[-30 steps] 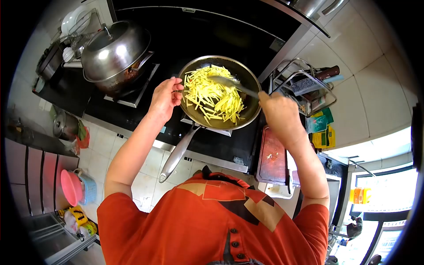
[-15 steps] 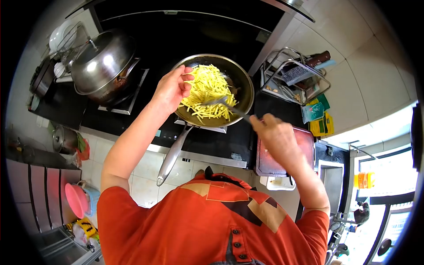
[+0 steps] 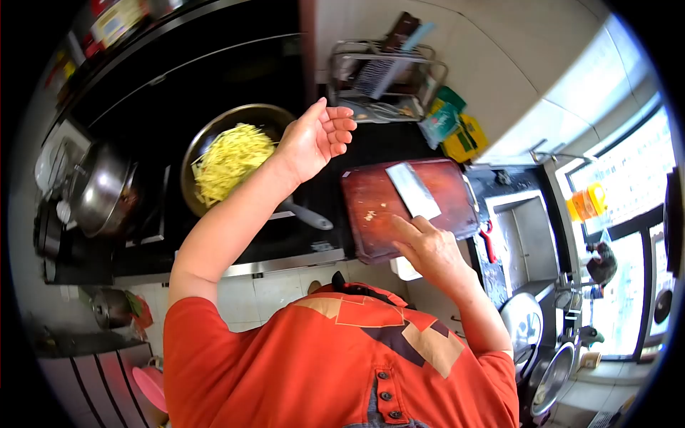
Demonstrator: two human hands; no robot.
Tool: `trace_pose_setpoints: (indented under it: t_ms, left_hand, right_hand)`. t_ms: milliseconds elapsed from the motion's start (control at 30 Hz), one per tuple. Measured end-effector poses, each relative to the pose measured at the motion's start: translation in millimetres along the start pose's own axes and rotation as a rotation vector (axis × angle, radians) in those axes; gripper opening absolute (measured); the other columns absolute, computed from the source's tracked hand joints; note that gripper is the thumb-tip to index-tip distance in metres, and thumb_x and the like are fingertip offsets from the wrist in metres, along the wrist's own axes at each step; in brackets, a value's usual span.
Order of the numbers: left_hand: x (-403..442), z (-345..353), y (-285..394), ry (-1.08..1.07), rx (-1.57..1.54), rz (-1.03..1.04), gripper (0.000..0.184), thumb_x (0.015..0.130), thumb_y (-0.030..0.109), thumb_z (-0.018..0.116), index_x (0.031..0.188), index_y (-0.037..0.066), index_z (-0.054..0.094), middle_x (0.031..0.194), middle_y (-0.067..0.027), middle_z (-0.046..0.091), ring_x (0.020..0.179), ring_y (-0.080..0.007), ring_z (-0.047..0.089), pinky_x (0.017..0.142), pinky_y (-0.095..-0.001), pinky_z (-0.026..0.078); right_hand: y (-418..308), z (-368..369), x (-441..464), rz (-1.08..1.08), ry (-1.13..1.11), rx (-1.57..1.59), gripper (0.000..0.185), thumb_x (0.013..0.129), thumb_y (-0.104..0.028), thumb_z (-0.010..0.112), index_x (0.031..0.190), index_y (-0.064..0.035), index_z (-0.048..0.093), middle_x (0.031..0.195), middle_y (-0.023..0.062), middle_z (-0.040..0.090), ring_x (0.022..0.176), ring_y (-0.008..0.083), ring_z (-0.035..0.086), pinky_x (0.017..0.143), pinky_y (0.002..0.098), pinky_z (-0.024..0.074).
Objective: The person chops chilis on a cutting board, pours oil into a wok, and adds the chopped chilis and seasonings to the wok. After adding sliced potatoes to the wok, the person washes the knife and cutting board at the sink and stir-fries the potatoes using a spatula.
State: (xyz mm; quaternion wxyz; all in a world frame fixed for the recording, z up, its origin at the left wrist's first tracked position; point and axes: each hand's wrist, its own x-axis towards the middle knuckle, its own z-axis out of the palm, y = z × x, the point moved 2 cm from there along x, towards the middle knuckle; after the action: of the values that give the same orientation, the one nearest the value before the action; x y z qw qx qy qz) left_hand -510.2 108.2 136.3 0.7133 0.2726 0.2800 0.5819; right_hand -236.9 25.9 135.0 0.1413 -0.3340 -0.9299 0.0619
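Yellow strips of food [image 3: 232, 162] lie heaped in a round pan [image 3: 191, 146] on the black stove. Raised beside the pan's right edge, my left hand [image 3: 315, 138] is empty with its fingers apart. The end of a grey handle [image 3: 310, 216] shows below my left forearm. My right hand [image 3: 432, 251] reaches over the near part of a reddish cutting board [image 3: 367, 187], fingers apart and holding nothing. A cleaver with a wide pale blade [image 3: 414, 190] lies on the board above my right hand. Small pale bits [image 3: 369, 215] are left of my fingers.
A wire rack [image 3: 385, 68] with a grater stands against the wall, with green and yellow packets [image 3: 460, 132] beside it. The sink [image 3: 524, 239] is to the right of the board. A large metal pot [image 3: 103, 189] stands on the left of the stove.
The view has swung to the right. My right hand has let go of the spatula and moved over to the cutting board. My left hand has moved from above the food to the pan's right side.
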Motion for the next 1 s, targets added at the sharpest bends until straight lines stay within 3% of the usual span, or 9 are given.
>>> trace_pose_setpoints:
  t_ms: [333,500,567,667,700,767,833,900,1000]
  left_hand:
    - [120,165,-196,-0.061,0.258,-0.357,0.038,0.099,0.041,0.044,0.101,0.008,0.062,0.082,-0.0024,0.064,0.066,-0.0108,0.059,0.058,-0.0245,0.046]
    - [166,242,-301,-0.138,0.284,-0.514,0.035,0.099,0.038,0.046,0.101,0.006,0.062,0.083,-0.0044,0.065,0.068,-0.0125,0.060,0.059,-0.0247,0.047]
    - [182,264,-335,-0.169,0.313,-0.554,0.033,0.098,0.036,0.048,0.101,0.006,0.062,0.084,-0.0056,0.065,0.070,-0.0136,0.062,0.061,-0.0257,0.049]
    - [199,299,-369,-0.207,0.379,-0.576,0.029,0.097,0.033,0.051,0.098,0.006,0.062,0.084,-0.0057,0.066,0.073,-0.0157,0.064,0.066,-0.0284,0.051]
    - [205,306,-377,-0.228,0.406,-0.570,0.026,0.096,0.032,0.054,0.097,0.007,0.062,0.083,-0.0049,0.066,0.074,-0.0160,0.064,0.067,-0.0292,0.051]
    - [216,318,-388,-0.279,0.462,-0.557,0.023,0.095,0.030,0.056,0.096,0.008,0.063,0.083,-0.0037,0.066,0.076,-0.0159,0.064,0.069,-0.0298,0.051]
    - [223,327,-399,-0.352,0.497,-0.542,0.020,0.094,0.028,0.059,0.094,0.009,0.063,0.083,-0.0025,0.066,0.077,-0.0159,0.065,0.071,-0.0304,0.051]
    - [234,343,-408,-0.393,0.512,-0.539,0.014,0.091,0.024,0.063,0.092,0.010,0.064,0.081,-0.0007,0.066,0.079,-0.0152,0.065,0.073,-0.0303,0.051]
    - [241,365,-428,-0.448,0.484,-0.548,0.013,0.089,0.022,0.066,0.086,0.010,0.062,0.076,-0.0017,0.066,0.073,-0.0133,0.065,0.070,-0.0285,0.051]
  right_hand:
    - [178,-56,-191,0.419,-0.339,0.007,0.022,0.088,-0.023,0.060,0.101,-0.0052,0.057,0.084,0.0128,0.060,0.076,0.0321,0.063,0.064,0.0426,0.0500]
    - [242,-69,-272,0.506,-0.277,0.033,0.024,0.089,-0.026,0.060,0.097,-0.0041,0.061,0.085,0.0135,0.062,0.080,0.0322,0.064,0.070,0.0435,0.0519]
    - [272,-65,-307,0.683,-0.441,-0.001,0.025,0.089,-0.027,0.059,0.098,-0.0037,0.062,0.090,0.0142,0.064,0.085,0.0328,0.065,0.074,0.0425,0.0526]
    - [302,-83,-355,0.934,-0.407,-0.036,0.027,0.088,-0.026,0.061,0.100,-0.0025,0.065,0.091,0.0173,0.067,0.088,0.0337,0.065,0.077,0.0427,0.0526]
    - [308,-83,-375,0.941,-0.257,-0.064,0.025,0.088,-0.025,0.061,0.098,-0.0032,0.066,0.089,0.0179,0.068,0.087,0.0353,0.065,0.077,0.0443,0.0518]
    - [316,-91,-398,0.976,-0.150,-0.067,0.025,0.089,-0.023,0.060,0.100,-0.0009,0.066,0.078,0.0176,0.067,0.072,0.0309,0.067,0.067,0.0409,0.0530]
    - [315,-109,-409,1.135,0.007,0.174,0.023,0.091,-0.021,0.055,0.093,0.0003,0.065,0.075,0.0192,0.065,0.074,0.0323,0.067,0.069,0.0430,0.0521]
    - [318,-118,-420,1.389,0.179,0.458,0.028,0.096,-0.019,0.051,0.093,0.0050,0.064,0.064,0.0117,0.062,0.050,0.0171,0.062,0.052,0.0321,0.0515]
    - [352,-107,-451,1.443,0.285,0.450,0.030,0.098,-0.018,0.046,0.081,0.0035,0.057,0.062,0.0081,0.061,0.044,0.0132,0.057,0.037,0.0277,0.0458]
